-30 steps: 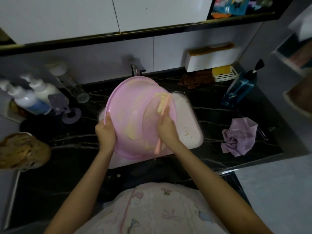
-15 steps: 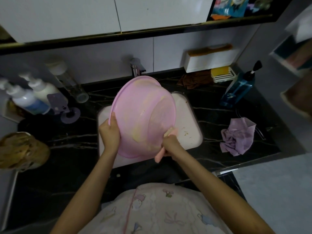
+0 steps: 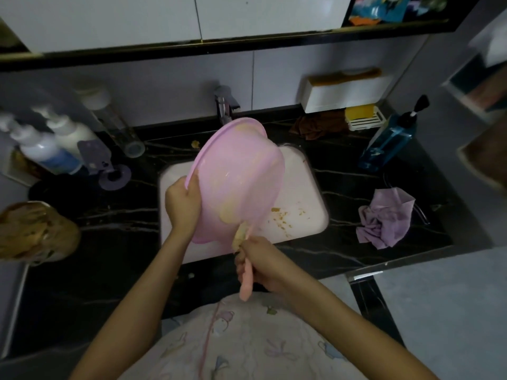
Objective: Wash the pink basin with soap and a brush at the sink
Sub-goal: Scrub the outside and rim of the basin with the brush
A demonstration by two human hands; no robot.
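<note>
Pink basin (image 3: 241, 182), yellow-smeared, over crumb-flecked sink (image 3: 299, 185); left hand (image 3: 182, 204) tight round rim, right hand (image 3: 264, 266) tight round brush (image 3: 245, 285).

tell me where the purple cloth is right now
In the head view, the purple cloth lies crumpled on the black counter, to the right of the sink and nearer the person than the blue bottle.

Left hand (image 3: 182, 204), right hand (image 3: 262, 263): curled tight.
</note>
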